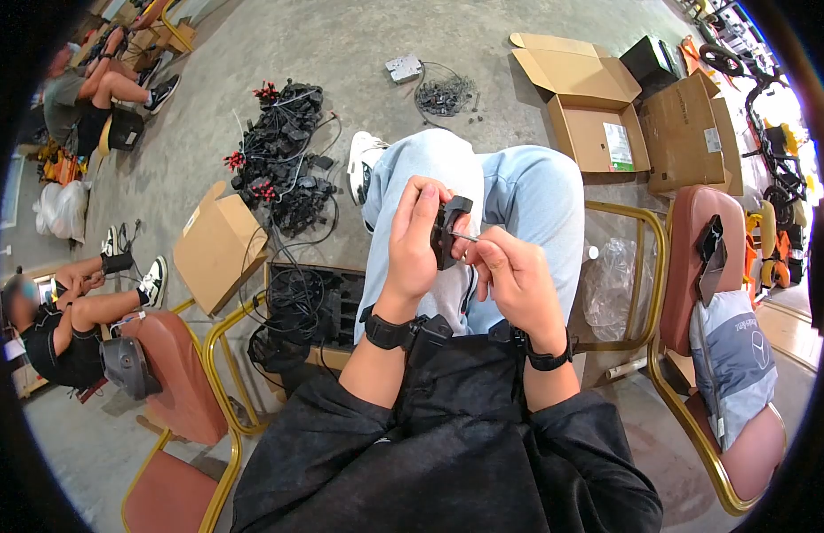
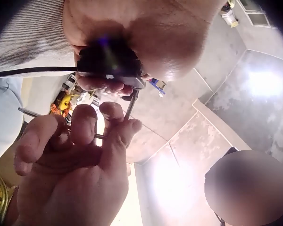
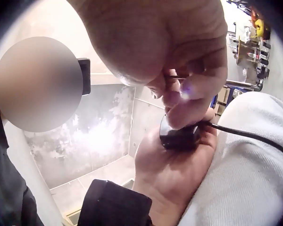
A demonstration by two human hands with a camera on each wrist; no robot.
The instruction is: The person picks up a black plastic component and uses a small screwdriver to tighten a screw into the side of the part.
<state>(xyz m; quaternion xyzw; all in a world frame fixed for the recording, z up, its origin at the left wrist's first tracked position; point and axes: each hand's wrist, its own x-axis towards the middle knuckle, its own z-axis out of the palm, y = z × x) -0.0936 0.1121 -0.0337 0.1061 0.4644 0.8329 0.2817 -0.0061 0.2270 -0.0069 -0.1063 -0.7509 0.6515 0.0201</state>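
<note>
Held up over the lap, a small black device (image 1: 446,247) is gripped by my left hand (image 1: 414,249), fingers behind it and thumb at its side. A black cable (image 3: 250,134) runs out of it past the trouser leg. My right hand (image 1: 520,271) pinches a thin metal hex key (image 1: 466,236) between thumb and fingers. In the left wrist view the bent hex key (image 2: 130,109) has one end right at the device's edge, and its other arm passes behind the fingers. The right hand's fingers partly cover the device in the right wrist view.
A pile of black parts and cables (image 1: 287,164) lies on the floor ahead, with a smaller heap (image 1: 445,95) beyond. An open cardboard box (image 1: 598,133) stands ahead right. Chairs (image 1: 176,377) flank me; a grey bag (image 1: 736,369) rests on the right one. Two people sit at left.
</note>
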